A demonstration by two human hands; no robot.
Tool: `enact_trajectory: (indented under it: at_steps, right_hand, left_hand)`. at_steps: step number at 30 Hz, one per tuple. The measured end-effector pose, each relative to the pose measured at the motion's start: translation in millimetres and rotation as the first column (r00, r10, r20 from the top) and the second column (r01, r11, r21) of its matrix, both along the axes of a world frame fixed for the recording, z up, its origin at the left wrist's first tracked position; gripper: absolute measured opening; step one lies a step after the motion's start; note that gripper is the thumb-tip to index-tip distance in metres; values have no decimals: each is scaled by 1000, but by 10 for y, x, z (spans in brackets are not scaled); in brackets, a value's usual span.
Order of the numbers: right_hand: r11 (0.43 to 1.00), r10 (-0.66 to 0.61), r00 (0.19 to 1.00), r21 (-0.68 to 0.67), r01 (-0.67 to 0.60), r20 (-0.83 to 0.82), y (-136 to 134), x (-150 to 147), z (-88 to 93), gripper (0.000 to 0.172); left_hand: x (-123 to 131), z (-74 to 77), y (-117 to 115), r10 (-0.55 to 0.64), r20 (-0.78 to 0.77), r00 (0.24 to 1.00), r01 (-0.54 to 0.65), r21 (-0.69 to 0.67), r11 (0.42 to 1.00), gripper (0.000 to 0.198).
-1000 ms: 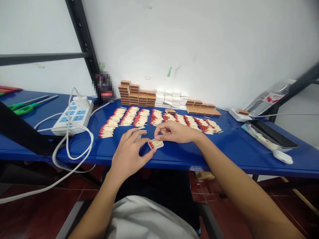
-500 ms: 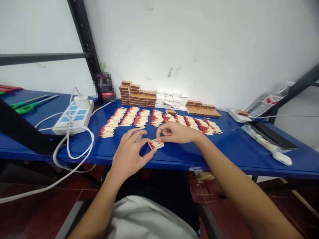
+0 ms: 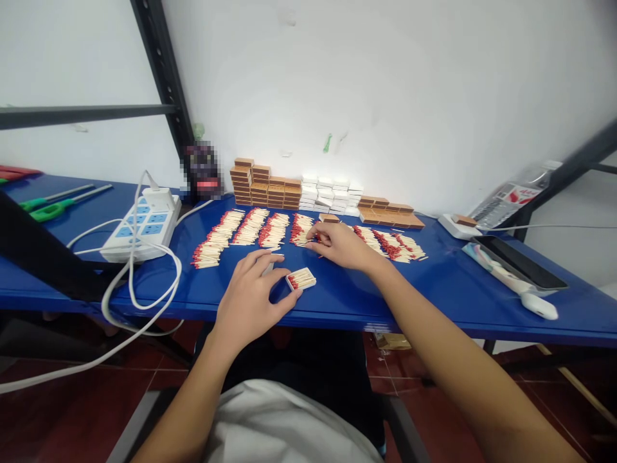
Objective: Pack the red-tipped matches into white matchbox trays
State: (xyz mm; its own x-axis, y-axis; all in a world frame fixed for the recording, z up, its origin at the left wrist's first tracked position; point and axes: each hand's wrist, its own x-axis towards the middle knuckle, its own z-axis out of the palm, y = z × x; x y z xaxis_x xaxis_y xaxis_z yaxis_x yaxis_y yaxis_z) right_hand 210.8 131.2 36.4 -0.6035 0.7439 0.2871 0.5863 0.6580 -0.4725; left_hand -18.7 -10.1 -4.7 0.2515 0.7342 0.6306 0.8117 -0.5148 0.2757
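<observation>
My left hand [image 3: 258, 286] rests on the table, its thumb and forefinger closed on the near end of a small white matchbox tray [image 3: 308, 283]. Red-headed matches [image 3: 303, 278] lie side by side in this tray. Under the left fingers another small white piece [image 3: 276, 256] shows in part. My right hand [image 3: 340, 244] reaches over the rows of loose matches [image 3: 301, 226], thumb and fingers curved with a gap between them. Red match heads show by its fingertips; I see none lifted. The hand covers part of the rows.
Behind the matches stand stacked brown matchboxes [image 3: 265, 190], white trays [image 3: 332, 193] and more brown boxes [image 3: 390, 215]. A power strip [image 3: 139, 225] with cables is at left. A phone [image 3: 520, 260], a white-handled item [image 3: 511, 283] and a plastic bottle [image 3: 515, 196] lie at right.
My right hand has left the tray and moved forward to the loose matches, so the matches in the tray now show fully. My left hand stays at the tray.
</observation>
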Motion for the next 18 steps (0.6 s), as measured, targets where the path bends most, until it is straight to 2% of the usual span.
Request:
enact_trajectory:
  at_steps: [4, 12, 18]
  right_hand:
    - [1000, 3, 997, -1, -2, 80, 57, 13, -42, 16]
    - [1000, -9, 995, 12, 7, 102, 71, 7, -73, 15]
    - [999, 32, 992, -22, -29, 122, 108, 13, -97, 18]
  left_hand:
    - [3, 0, 2, 1, -5, 1000, -1, 7, 1000, 18]
    - [3, -1, 1, 4, -10, 1000, -4, 3, 1000, 18]
    - [1, -1, -1, -3, -5, 1000, 3, 6, 1000, 17]
